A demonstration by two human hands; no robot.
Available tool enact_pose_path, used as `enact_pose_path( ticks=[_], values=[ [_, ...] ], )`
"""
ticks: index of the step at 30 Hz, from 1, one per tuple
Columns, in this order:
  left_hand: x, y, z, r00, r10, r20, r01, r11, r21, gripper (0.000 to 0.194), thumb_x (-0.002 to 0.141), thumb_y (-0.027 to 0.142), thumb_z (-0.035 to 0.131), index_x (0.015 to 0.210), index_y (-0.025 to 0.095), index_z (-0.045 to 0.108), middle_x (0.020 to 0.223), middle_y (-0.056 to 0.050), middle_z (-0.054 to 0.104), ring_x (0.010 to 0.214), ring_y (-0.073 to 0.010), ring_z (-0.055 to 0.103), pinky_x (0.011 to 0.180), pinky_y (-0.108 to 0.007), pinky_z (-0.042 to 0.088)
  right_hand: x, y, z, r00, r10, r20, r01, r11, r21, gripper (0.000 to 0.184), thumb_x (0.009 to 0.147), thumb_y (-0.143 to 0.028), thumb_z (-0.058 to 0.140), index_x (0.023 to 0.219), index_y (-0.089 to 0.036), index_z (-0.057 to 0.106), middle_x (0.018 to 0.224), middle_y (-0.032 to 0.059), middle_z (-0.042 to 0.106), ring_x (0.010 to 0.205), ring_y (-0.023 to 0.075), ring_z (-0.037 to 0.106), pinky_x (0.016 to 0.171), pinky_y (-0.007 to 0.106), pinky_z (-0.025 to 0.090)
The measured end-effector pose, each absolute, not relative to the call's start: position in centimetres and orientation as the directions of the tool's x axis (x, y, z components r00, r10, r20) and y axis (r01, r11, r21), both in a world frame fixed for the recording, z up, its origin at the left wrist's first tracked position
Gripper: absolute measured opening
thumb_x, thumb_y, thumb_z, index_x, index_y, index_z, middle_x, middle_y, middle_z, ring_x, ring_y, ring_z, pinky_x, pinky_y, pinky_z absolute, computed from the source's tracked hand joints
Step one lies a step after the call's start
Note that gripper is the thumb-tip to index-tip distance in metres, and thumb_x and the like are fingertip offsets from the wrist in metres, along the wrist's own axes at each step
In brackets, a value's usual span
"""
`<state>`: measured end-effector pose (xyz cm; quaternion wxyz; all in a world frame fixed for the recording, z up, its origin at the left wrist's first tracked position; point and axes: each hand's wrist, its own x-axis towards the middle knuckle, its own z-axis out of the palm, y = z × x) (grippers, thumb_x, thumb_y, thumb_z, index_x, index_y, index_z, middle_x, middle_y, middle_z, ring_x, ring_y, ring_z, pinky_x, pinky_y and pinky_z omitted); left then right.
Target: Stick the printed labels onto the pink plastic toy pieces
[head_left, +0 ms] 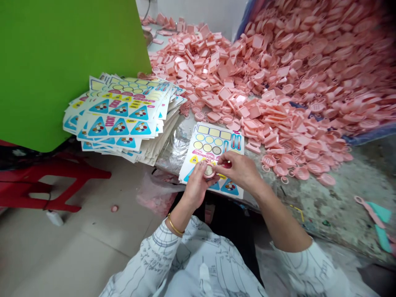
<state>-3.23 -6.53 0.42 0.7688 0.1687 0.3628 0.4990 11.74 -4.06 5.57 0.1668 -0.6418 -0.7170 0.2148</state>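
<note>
My left hand (197,183) is closed round a small round pink plastic toy piece (209,176) with a cream round face, apparently a sticker, showing. At its right edge the fingertips of my right hand (233,167) are pinched together, with the other fingers curled. Whether a bit of sticker sits between those fingertips is too small to tell. Both hands are above a sticker sheet (202,132) printed with yellow rectangles, circles, thermometers and blue triangles. One circle on it looks greyer than the others.
A fanned stack of sticker sheets (123,119) stands to the left, beside a green panel (68,62). Pink plastic pieces (222,82) heap across the back and spill from a blue-lined container (380,131) at right. A pink-and-teal tool (373,214) lies right; a red stool (71,175) stands left.
</note>
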Motion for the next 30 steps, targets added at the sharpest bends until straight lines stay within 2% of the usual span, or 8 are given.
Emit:
enact_pose_path(
  ticks=[7,10,13,15,18,23,26,30],
  values=[
    [-4.2,-7.1,1.2,0.140,0.917,-0.374,-0.574,0.383,0.724,0.032,0.073,0.036,0.076,0.091,0.017,0.058,0.093,-0.002,0.063,0.083,-0.0156,0.063,0.079,-0.033,0.056,10.0,-6.3,5.8,-0.093,0.988,0.122,0.822,0.145,-0.551,0.022,0.088,-0.043,0.064,0.085,-0.022,0.066,0.085,0.0014,0.067,0.073,0.0142,0.060,0.065,0.025,0.039],
    [-7.5,-7.8,0.9,-0.081,0.912,-0.401,-0.484,0.316,0.816,0.037,0.072,0.037,0.076,0.099,0.017,0.059,0.090,-0.003,0.068,0.074,-0.0150,0.065,0.074,-0.030,0.056,11.0,-8.1,4.7,0.034,0.973,0.227,0.791,0.112,-0.601,0.025,0.090,-0.045,0.061,0.095,-0.022,0.067,0.092,0.0030,0.067,0.077,0.0150,0.061,0.072,0.026,0.043],
    [-12.4,-7.7,-1.3,-0.365,0.833,-0.417,-0.415,0.255,0.873,0.027,0.075,0.030,0.070,0.096,0.020,0.056,0.080,0.001,0.068,0.061,-0.0114,0.061,0.065,-0.025,0.054,15.4,-8.8,2.8,0.282,0.938,0.201,0.796,-0.111,-0.595,0.028,0.089,-0.047,0.059,0.099,-0.023,0.068,0.096,0.0035,0.068,0.081,0.0182,0.061,0.074,0.028,0.045],
    [-15.1,-7.0,-3.6,-0.497,0.709,-0.500,-0.435,0.295,0.851,0.014,0.075,0.018,0.064,0.084,0.018,0.053,0.071,0.002,0.064,0.058,-0.0101,0.059,0.065,-0.023,0.054,19.3,-8.9,1.9,0.408,0.898,0.166,0.819,-0.279,-0.501,0.028,0.090,-0.042,0.055,0.103,-0.022,0.069,0.097,0.0051,0.069,0.085,0.0212,0.061,0.073,0.030,0.044],
    [-17.0,-5.6,-6.8,-0.431,0.625,-0.651,-0.485,0.448,0.751,0.011,0.075,0.009,0.057,0.076,0.017,0.050,0.066,0.000,0.059,0.063,-0.0137,0.063,0.068,-0.027,0.055,23.7,-8.8,1.0,0.463,0.871,0.164,0.869,-0.409,-0.279,0.031,0.090,-0.028,0.051,0.115,-0.024,0.068,0.109,0.0072,0.067,0.093,0.0227,0.060,0.072,0.030,0.041],
    [-16.3,-5.0,-8.8,-0.315,0.622,-0.717,-0.437,0.575,0.691,0.009,0.079,0.016,0.060,0.085,0.017,0.054,0.072,-0.001,0.061,0.065,-0.0151,0.061,0.069,-0.031,0.054,25.9,-7.9,-0.4,0.348,0.930,0.118,0.937,-0.340,-0.085,0.036,0.087,-0.022,0.052,0.119,-0.026,0.068,0.108,0.0089,0.063,0.091,0.0225,0.058,0.068,0.030,0.038],
    [-16.1,-6.6,-7.8,-0.400,0.649,-0.647,-0.362,0.537,0.762,0.012,0.077,0.012,0.057,0.088,0.017,0.056,0.078,-0.001,0.063,0.067,-0.0134,0.061,0.074,-0.030,0.053,26.2,-7.6,-0.8,0.301,0.942,0.151,0.943,-0.269,-0.198,0.026,0.088,-0.029,0.053,0.106,-0.023,0.071,0.103,0.0092,0.061,0.091,0.0233,0.057,0.072,0.031,0.039],
    [-14.9,-9.6,-3.4,-0.458,0.809,-0.369,-0.057,0.387,0.920,0.020,0.075,0.028,0.065,0.092,0.016,0.063,0.087,-0.005,0.069,0.087,-0.0207,0.066,0.089,-0.037,0.052,24.8,-8.4,0.5,0.257,0.960,0.110,0.730,-0.118,-0.673,0.026,0.083,-0.042,0.059,0.093,-0.020,0.069,0.098,0.0073,0.060,0.093,0.0238,0.055,0.082,0.035,0.041]
  ],
)
